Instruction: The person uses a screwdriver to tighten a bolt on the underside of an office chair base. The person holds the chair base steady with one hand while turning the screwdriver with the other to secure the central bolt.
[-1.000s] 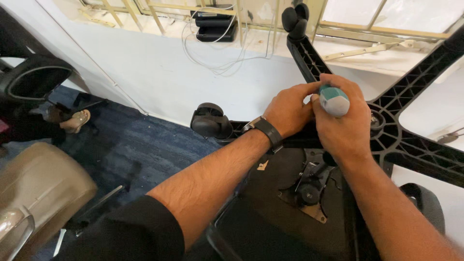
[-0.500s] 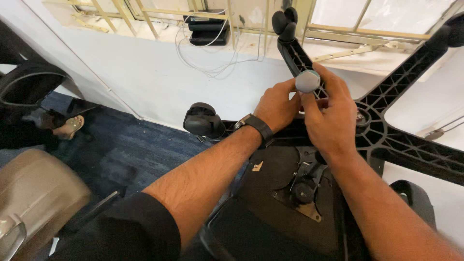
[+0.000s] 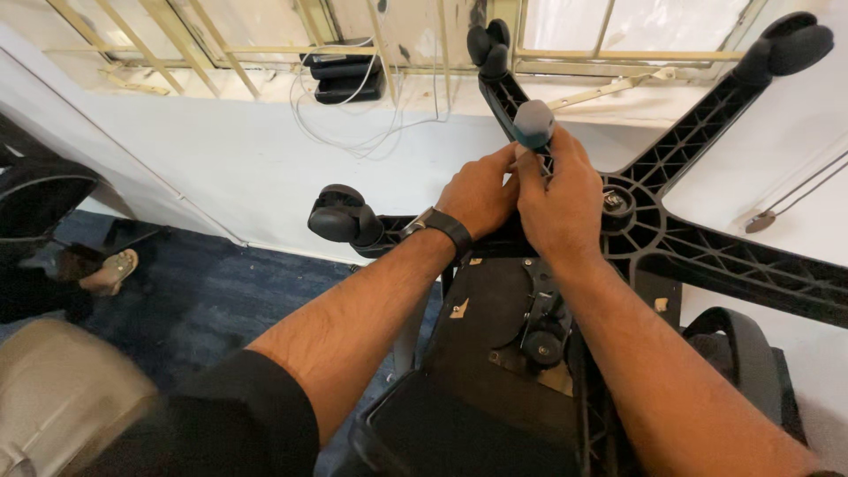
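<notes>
An upturned office chair lies before me, its black star base (image 3: 707, 243) with castor wheels (image 3: 340, 215) facing up. My right hand (image 3: 561, 199) is wrapped around a tool with a grey and teal handle (image 3: 533, 123), held upright near the hub of the base. My left hand (image 3: 481, 190), with a dark watch (image 3: 446, 228) on the wrist, has its fingers pinched at the tool's lower part, right against my right hand. The tool's tip is hidden behind the fingers. The underside of the seat (image 3: 495, 353) with its mechanism sits below my forearms.
A white wall and window sill (image 3: 265, 88) run behind the chair, with a black box and white cables (image 3: 344, 75). Dark blue carpet (image 3: 203, 291) lies at left. Another person's sandalled foot (image 3: 110, 269) rests there, and a beige rounded object (image 3: 62, 397) fills the lower left corner.
Both hands have stayed together on the tool, which sits a little higher relative to the hub. The view has tilted so the base appears lower in frame.
</notes>
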